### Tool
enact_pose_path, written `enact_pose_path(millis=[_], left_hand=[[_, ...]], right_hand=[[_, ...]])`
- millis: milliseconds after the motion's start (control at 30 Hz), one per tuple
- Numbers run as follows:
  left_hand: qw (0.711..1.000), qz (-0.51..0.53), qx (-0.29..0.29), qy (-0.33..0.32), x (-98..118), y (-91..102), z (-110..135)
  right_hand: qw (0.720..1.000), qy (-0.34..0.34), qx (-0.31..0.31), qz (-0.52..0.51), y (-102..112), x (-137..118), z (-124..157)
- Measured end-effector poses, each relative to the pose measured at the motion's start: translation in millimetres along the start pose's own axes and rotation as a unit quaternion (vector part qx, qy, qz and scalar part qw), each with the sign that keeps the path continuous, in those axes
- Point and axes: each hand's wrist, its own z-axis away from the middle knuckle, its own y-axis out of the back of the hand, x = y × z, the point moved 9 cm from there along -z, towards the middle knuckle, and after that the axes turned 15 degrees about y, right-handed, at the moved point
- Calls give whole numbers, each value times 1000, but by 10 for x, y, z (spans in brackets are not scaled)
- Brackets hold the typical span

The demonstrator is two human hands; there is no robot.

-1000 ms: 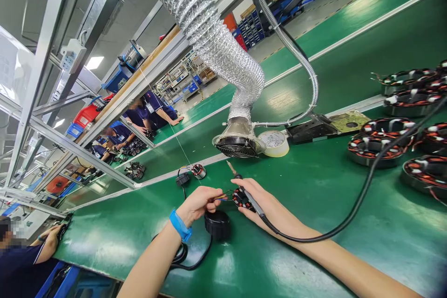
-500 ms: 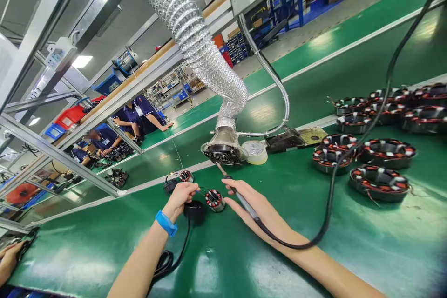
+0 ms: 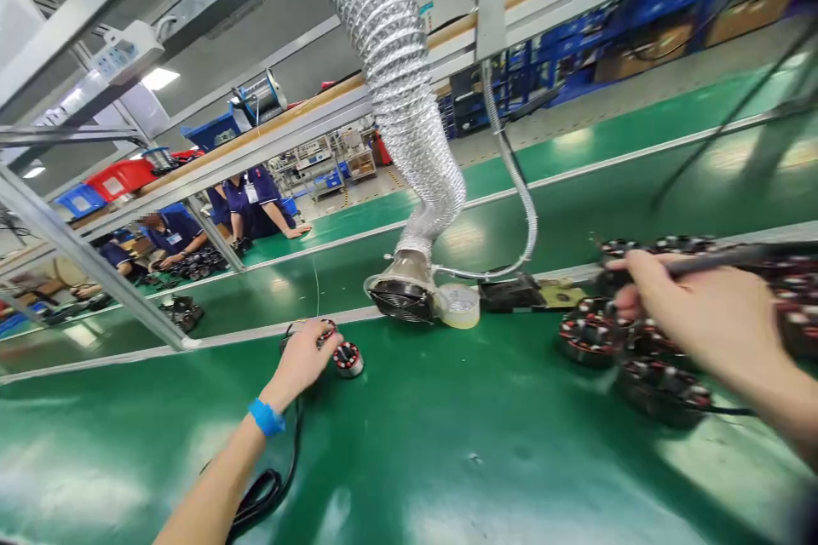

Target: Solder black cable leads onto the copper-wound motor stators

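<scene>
Head view, frame is motion-blurred on the right side. Left hand sits lower centre-left on the green surface, fingers curled down, fingertips right beside the small stator. Touching or just short of it, can't tell, and can't tell if it pinches anything. Blue wristband on that wrist. Black cable loops under the forearm toward the bottom edge.

Right hand is at centre right, closed around the dark soldering iron, which lies roughly level and points right. Fist-style grip, probably just to carry it with the hot end clear of the fingers. It hovers over the cluster of large stators, not visibly touching them.

Small stator lies flat, just in front of the fume hood hanging off the foil duct. That placement likely keeps solder smoke in the intake. Tape roll sits beside the hood, black fixture plate just right of it.

Co-workers sit at the far line, upper left, hands on their own parts.
</scene>
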Motion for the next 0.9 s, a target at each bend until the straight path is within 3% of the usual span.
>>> enact_pose_path(millis=[100,200,367,533,733,800,900], left_hand=[[983,-180,-41,-22,189,-378,78],[963,-259,-72,9,118,-592,1],[967,-245,-67,14,-36,-611,-174],[974,-224,-40,3,-177,-595,-421],[969,-245,26,4,-324,-511,-1051],[960,-277,48,-1,-345,-499,-1364],[948,-307,74,-31,-242,-527,-1939]], right_hand=[[985,-173,-12,10,3,367,-179],[979,-199,-32,-21,-194,514,-310],[962,-255,-46,-84,-485,735,-272],[904,-378,-43,-194,-766,908,-109],[831,-448,-6,-331,-921,796,33],[826,-438,21,-355,-882,665,97],[844,-396,79,-354,-792,414,311]])
